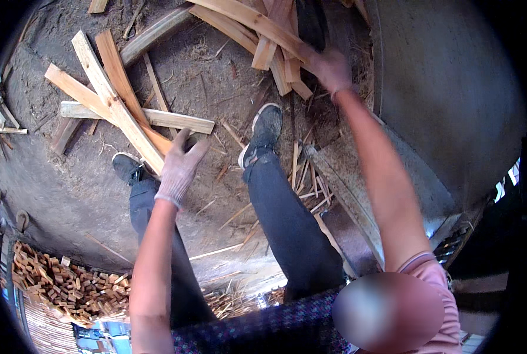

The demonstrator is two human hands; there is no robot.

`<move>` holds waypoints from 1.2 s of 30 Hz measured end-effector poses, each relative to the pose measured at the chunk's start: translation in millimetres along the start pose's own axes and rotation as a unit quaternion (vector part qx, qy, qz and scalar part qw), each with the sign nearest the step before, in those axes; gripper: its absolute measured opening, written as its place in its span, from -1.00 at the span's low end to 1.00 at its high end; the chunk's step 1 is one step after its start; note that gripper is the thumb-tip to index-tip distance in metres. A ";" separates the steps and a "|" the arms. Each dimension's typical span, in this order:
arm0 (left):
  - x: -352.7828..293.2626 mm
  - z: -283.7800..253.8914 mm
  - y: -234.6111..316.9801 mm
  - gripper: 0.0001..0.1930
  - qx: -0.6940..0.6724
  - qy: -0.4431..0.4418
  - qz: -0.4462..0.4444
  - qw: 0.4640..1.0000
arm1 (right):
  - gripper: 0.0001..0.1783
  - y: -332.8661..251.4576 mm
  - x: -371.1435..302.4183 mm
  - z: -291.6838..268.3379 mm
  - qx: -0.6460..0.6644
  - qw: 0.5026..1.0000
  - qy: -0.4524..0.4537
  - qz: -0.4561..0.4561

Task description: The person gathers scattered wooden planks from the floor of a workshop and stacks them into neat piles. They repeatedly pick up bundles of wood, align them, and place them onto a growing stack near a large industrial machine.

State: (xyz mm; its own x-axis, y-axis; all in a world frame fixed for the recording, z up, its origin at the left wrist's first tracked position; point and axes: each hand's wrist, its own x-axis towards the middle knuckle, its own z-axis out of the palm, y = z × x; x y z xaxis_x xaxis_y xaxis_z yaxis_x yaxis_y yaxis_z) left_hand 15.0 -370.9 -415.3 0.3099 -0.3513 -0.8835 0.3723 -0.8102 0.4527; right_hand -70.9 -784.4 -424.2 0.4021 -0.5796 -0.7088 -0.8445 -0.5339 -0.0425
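My left hand [182, 167], in a pale work glove, hangs beside the near ends of a crossed group of wooden boards. Its fingers are spread, and nothing shows between them. Closest to it are a long pale board [118, 103] and a reddish-brown board [123, 76]; another pale board [175, 121] lies crosswise under these. Farther off to the right, my gloved right hand [331, 71], somewhat blurred, is closed around the near end of a long wooden board [257, 23]. That board slants up to the left over a pile of other boards [283, 41].
A large grey metal panel [440, 76] rises on the right, with a sloping metal edge [358, 206] below it. Thin wood splinters [310, 183] litter the dirt floor [216, 88] near my feet. Many short cut wood pieces [68, 286] are heaped at the lower left.
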 end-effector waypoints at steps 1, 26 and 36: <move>12.4 9.8 22.0 -0.12 -0.040 -0.013 0.025 0.999 | -0.25 6.8 33.9 0.6 0.020 0.999 -0.013 -0.045; -38.8 -35.5 -52.6 -0.45 -0.569 0.024 -0.037 0.821 | -0.32 -213.2 -150.2 100.0 0.222 0.947 -0.177 -0.148; -58.2 -137.2 -1.1 -0.16 -0.242 0.219 -0.024 0.945 | -0.34 -296.1 -146.4 170.4 0.312 0.913 -0.208 -0.158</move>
State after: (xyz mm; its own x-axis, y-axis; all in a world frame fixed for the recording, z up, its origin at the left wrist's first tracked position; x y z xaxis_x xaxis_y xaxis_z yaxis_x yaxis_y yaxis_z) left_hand 116.6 -285.2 -347.9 0.5750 -0.0060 -0.8182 0.7189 -0.4736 0.5087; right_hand 60.0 -436.5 -427.8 0.6014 -0.1027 -0.7923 -0.7987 -0.1029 -0.5929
